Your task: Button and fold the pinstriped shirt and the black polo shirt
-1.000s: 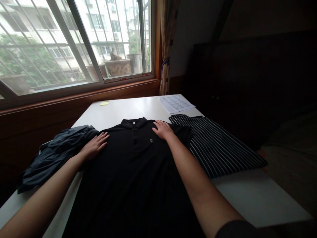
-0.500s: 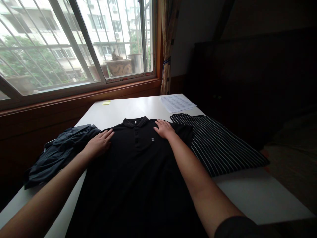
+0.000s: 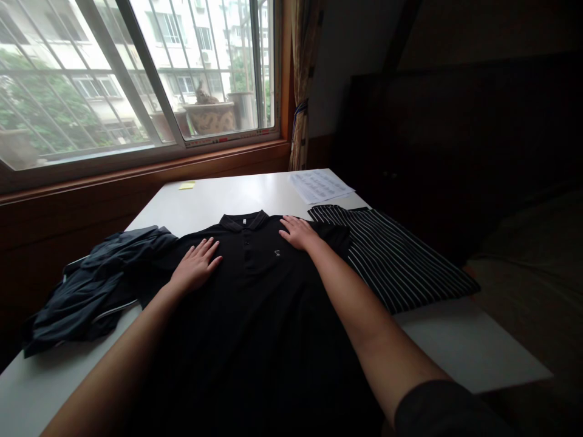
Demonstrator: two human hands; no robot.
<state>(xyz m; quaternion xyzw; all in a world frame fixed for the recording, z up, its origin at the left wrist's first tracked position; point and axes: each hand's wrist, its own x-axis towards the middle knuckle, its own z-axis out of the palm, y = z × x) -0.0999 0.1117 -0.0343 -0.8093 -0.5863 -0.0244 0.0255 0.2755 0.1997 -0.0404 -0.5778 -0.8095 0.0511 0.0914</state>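
A black polo shirt (image 3: 259,315) lies spread face up, its collar toward the far side and a small light emblem on the chest. Flat on its left chest area, fingers spread, rests my left hand (image 3: 195,266). My right hand (image 3: 297,233) lies with fingers stretched near the shoulder on the right, just beside the emblem. Neither hand grips the cloth. The shirt's lower part runs into dark shadow at the bottom of the view.
The shirt is on a white table (image 3: 228,191). A crumpled dark grey garment (image 3: 98,285) lies left, a folded striped garment (image 3: 401,261) right. Printed papers (image 3: 321,186) and a yellow sticky note (image 3: 186,185) are at the far end, below a barred window (image 3: 136,79).
My left hand has slid inward from the shoulder edge onto the chest, its fingers more spread. My right hand stays in about the same place on the shirt. The view has shifted slightly.
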